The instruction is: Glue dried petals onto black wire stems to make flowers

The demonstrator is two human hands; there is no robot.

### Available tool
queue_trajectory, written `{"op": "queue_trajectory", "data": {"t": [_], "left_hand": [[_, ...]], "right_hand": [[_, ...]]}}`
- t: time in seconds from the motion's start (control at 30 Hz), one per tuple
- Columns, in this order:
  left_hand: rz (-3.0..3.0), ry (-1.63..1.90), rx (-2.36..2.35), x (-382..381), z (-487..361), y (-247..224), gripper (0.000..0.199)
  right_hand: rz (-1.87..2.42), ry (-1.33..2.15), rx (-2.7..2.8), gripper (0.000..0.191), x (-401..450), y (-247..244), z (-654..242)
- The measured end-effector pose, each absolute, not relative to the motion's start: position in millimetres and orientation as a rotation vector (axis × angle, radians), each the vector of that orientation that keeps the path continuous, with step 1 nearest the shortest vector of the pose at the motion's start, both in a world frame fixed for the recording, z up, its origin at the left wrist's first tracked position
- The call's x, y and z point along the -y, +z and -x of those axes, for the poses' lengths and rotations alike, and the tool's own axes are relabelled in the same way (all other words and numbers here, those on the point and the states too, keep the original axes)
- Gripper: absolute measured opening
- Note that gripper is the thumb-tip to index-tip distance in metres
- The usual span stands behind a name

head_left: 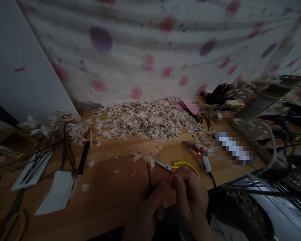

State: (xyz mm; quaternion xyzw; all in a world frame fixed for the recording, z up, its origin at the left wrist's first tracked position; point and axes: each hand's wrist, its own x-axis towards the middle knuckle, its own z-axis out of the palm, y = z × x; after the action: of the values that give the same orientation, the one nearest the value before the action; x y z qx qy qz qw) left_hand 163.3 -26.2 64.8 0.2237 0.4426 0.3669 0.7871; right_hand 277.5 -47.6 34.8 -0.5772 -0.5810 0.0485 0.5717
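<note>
My left hand (150,209) is closed around a thin dark stem that stands nearly upright. At its top sits a pale artificial flower (145,156) with thin petals. Close beside it, my right hand (192,197) has thumb and fingers pinched together; whatever lies between them cannot be made out. Just beyond the right hand are scissors (167,166) with yellow and red handles, partly hidden by its fingers. A white glue gun (204,157) with a small red light lies to their right. Behind the flower spreads a wide heap of pale petals (140,120).
Finished-looking flowers on dark stems (65,129) lie at left, with white paper pieces (57,190), a black cutter-like tool (83,158) and another pair of scissors (13,219). At right are a power strip (249,129), cables, a greenish container (262,102) and dark stems (190,111).
</note>
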Motion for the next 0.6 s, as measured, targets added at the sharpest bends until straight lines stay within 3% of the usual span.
{"op": "queue_trajectory", "data": {"t": [0.23, 0.47, 0.53, 0.6], "left_hand": [[-0.413, 0.867, -0.997, 15.5, -154.6, 59.8, 0.041], [-0.364, 0.878, -1.001, 7.2, -144.4, 57.1, 0.037], [-0.358, 0.89, -0.975, 7.1, -144.0, 55.5, 0.039], [-0.36, 0.887, -0.905, 7.4, -144.7, 54.1, 0.039]], "right_hand": [[1.361, 0.18, 1.185, 0.024, 60.3, 32.8, -307.1], [1.8, 0.085, 1.228, 0.046, 102.5, 20.7, -356.3], [1.897, 0.085, 1.246, 0.041, 116.0, 15.1, -380.5], [1.961, 0.046, 1.231, 0.024, 124.8, 11.5, -403.7]]}}
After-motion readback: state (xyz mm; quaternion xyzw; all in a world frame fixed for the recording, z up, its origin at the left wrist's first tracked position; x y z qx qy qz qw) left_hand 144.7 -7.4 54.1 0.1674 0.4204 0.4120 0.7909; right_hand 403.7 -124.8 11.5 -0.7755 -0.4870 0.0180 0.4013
